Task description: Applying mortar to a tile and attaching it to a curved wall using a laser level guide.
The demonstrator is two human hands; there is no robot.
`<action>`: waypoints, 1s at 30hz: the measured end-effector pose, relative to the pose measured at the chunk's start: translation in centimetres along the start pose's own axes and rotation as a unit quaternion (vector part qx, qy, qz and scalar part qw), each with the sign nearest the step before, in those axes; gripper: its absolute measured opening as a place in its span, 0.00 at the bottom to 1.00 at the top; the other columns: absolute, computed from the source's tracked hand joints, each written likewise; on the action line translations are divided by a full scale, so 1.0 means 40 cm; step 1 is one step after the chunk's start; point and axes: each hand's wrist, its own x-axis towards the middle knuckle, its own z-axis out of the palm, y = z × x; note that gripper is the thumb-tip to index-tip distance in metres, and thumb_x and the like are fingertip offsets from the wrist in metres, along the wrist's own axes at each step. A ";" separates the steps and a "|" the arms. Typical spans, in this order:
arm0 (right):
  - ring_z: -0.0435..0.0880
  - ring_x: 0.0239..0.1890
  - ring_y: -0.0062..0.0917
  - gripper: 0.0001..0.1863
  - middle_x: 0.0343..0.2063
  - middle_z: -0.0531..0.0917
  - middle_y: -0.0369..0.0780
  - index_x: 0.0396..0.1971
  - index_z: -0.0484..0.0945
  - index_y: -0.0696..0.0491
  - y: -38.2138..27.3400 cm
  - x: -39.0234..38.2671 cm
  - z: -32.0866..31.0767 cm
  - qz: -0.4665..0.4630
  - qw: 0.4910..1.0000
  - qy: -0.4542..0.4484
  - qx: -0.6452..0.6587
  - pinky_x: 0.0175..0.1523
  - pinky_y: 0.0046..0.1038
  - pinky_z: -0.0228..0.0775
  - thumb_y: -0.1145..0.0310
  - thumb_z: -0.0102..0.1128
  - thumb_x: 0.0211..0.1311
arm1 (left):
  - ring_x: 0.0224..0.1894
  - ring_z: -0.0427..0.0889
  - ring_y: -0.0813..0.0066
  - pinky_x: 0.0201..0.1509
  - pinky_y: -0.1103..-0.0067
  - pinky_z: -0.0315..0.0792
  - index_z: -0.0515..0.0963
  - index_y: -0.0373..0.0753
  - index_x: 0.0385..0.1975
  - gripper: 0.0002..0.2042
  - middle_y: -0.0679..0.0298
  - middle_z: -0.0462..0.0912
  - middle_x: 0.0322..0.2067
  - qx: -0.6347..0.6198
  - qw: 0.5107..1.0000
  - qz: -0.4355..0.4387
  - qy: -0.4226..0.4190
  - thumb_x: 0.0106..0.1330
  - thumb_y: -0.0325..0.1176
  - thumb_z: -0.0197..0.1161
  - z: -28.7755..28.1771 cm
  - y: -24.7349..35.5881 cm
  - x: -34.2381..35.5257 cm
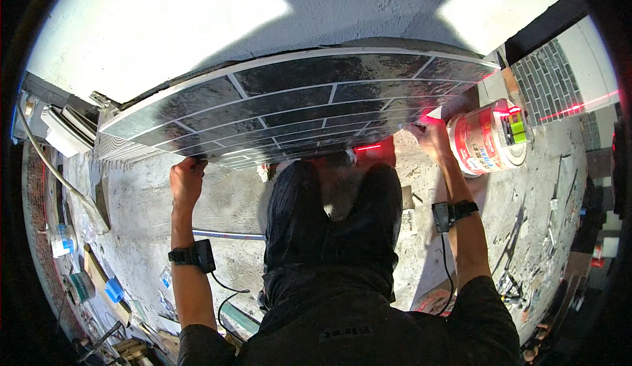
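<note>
A low wall faced with dark rectangular tiles and pale joints spans the space before my knees. My left hand is closed at the lower left part of the tiling, its fingertips against the tile edge. Beside it, ribbed grey adhesive shows on the bare part of the wall. My right hand pinches at the tiling's lower right, next to a red glow. Whatever either hand holds is too small or hidden to make out. A white and red bucket stands right of that hand, carrying a green and black laser level.
Stacked tiles lie at the far left near a pale hose. A long blue bar rests on the dusty floor left of my legs. Buckets, boards and scraps litter the left side. More tiled wall stands at right.
</note>
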 end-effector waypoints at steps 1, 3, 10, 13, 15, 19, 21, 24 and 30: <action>0.87 0.31 0.43 0.16 0.30 0.86 0.52 0.36 0.86 0.58 0.004 0.001 0.005 0.013 1.000 0.002 -0.008 0.38 0.38 0.75 0.60 0.73 0.59 | 0.21 0.83 0.62 0.29 0.68 0.73 0.83 0.33 0.27 0.11 0.55 0.83 0.19 0.006 1.000 -0.007 0.000 0.64 0.36 0.68 0.004 -0.002 -0.001; 0.87 0.32 0.43 0.16 0.30 0.86 0.52 0.36 0.86 0.58 0.011 0.003 0.016 -0.002 0.999 0.016 -0.040 0.37 0.38 0.75 0.60 0.73 0.59 | 0.21 0.83 0.62 0.29 0.68 0.73 0.83 0.33 0.28 0.11 0.55 0.83 0.19 0.013 1.000 -0.015 0.002 0.64 0.36 0.68 0.013 -0.009 -0.002; 0.87 0.29 0.42 0.15 0.30 0.87 0.51 0.37 0.86 0.57 -0.006 -0.002 0.009 -0.025 0.999 0.021 -0.005 0.35 0.38 0.75 0.60 0.72 0.61 | 0.20 0.80 0.66 0.28 0.70 0.72 0.83 0.33 0.28 0.10 0.57 0.81 0.17 -0.001 1.000 -0.014 -0.016 0.64 0.35 0.68 0.040 -0.031 -0.008; 0.87 0.29 0.41 0.14 0.31 0.88 0.50 0.38 0.86 0.57 -0.031 -0.005 -0.010 0.014 0.999 0.000 -0.038 0.36 0.37 0.76 0.61 0.72 0.61 | 0.20 0.81 0.64 0.27 0.69 0.72 0.83 0.33 0.28 0.09 0.56 0.82 0.18 -0.008 1.000 -0.004 -0.011 0.64 0.34 0.69 0.033 -0.028 -0.006; 0.88 0.31 0.40 0.14 0.33 0.88 0.50 0.38 0.86 0.57 -0.043 -0.004 -0.020 0.007 0.999 -0.002 -0.042 0.37 0.37 0.76 0.61 0.72 0.61 | 0.20 0.81 0.63 0.27 0.69 0.72 0.83 0.33 0.28 0.09 0.56 0.82 0.18 -0.028 1.000 -0.001 -0.003 0.63 0.33 0.69 0.027 -0.023 -0.001; 0.86 0.29 0.39 0.14 0.31 0.87 0.51 0.37 0.86 0.58 -0.046 -0.002 -0.023 0.026 0.999 -0.004 -0.023 0.36 0.37 0.75 0.61 0.72 0.61 | 0.21 0.82 0.61 0.28 0.68 0.73 0.83 0.33 0.29 0.09 0.55 0.82 0.19 0.034 0.999 0.025 -0.012 0.64 0.33 0.69 0.010 -0.010 0.005; 0.86 0.30 0.40 0.14 0.31 0.87 0.51 0.38 0.86 0.58 -0.041 0.000 -0.020 0.038 0.999 -0.008 -0.021 0.37 0.37 0.75 0.61 0.72 0.61 | 0.21 0.82 0.61 0.29 0.69 0.73 0.83 0.33 0.29 0.09 0.55 0.82 0.19 0.049 0.998 0.040 -0.016 0.64 0.34 0.69 0.002 -0.003 0.003; 0.87 0.32 0.41 0.14 0.31 0.86 0.52 0.38 0.85 0.58 -0.037 0.001 -0.018 0.028 0.999 -0.011 -0.024 0.40 0.36 0.76 0.61 0.71 0.62 | 0.21 0.82 0.60 0.29 0.69 0.74 0.83 0.33 0.30 0.09 0.55 0.83 0.19 0.020 0.999 0.029 0.000 0.64 0.34 0.69 -0.006 0.006 -0.001; 0.88 0.39 0.43 0.13 0.37 0.87 0.50 0.40 0.86 0.58 -0.045 -0.007 -0.029 0.009 1.000 -0.001 0.016 0.45 0.35 0.76 0.64 0.69 0.64 | 0.21 0.82 0.59 0.28 0.67 0.73 0.83 0.34 0.29 0.09 0.55 0.82 0.19 0.006 0.999 0.039 0.009 0.65 0.34 0.68 0.001 -0.004 -0.002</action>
